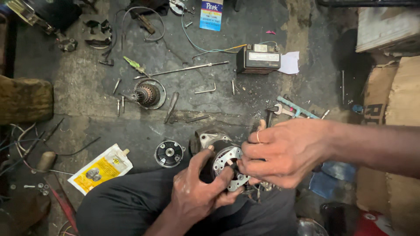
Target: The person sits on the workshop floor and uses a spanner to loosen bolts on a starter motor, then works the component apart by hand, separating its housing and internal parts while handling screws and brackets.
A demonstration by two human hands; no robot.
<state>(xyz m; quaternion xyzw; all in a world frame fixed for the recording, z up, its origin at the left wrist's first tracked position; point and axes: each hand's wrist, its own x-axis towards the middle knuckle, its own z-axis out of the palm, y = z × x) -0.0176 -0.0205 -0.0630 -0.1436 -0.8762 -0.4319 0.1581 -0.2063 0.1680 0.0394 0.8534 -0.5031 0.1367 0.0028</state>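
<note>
On the floor [87,87] at left lies a yellow-and-white pouch [101,168], a round black cap [169,154] beside it. Left hand [197,188] grips the metal motor housing [218,148] over the lap. Right hand [280,153] is closed, fingers pinched at the housing's silver end plate [227,158].

motor housing [218,150] half hidden behind both hands, cardboard box [393,131] cut by right edge

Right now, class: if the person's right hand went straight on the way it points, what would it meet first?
The right hand points left. It already touches the metal motor part; just past that lies the left hand, though depth is unclear.
</note>
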